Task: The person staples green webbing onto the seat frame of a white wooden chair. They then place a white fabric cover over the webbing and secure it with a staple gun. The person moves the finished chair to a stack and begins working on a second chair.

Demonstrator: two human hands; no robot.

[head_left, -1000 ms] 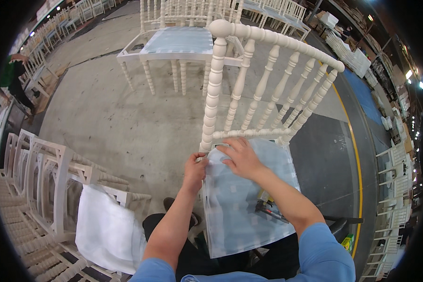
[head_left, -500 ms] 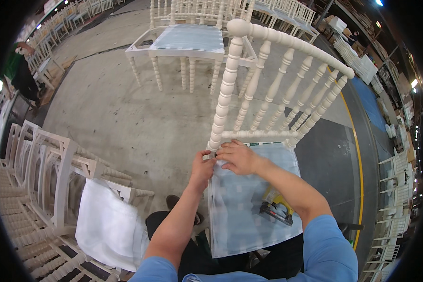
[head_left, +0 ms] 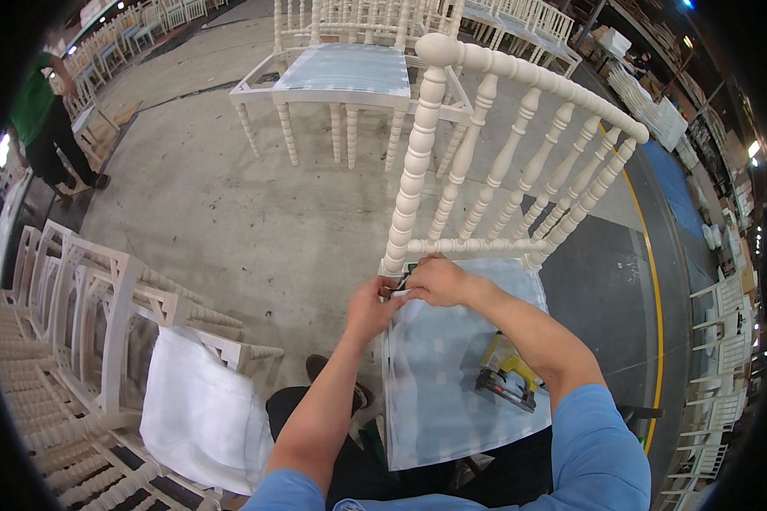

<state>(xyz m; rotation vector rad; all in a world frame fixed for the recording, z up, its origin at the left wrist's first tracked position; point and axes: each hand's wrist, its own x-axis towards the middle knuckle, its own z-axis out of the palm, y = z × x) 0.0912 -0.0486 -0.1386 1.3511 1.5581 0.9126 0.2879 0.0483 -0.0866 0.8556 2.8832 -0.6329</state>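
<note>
Concrete floor (head_left: 230, 230) surrounds a spindle-back chair (head_left: 419, 153); left hand (head_left: 371, 308) and right hand (head_left: 440, 282) pinch pale seat cloth (head_left: 430, 379) at its rear corner, best drawn taut.

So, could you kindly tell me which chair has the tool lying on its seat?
The cream chair touched by both hands: the yellow tool lies on its blue seat; the blue-seated chair just beyond bears none.
</note>
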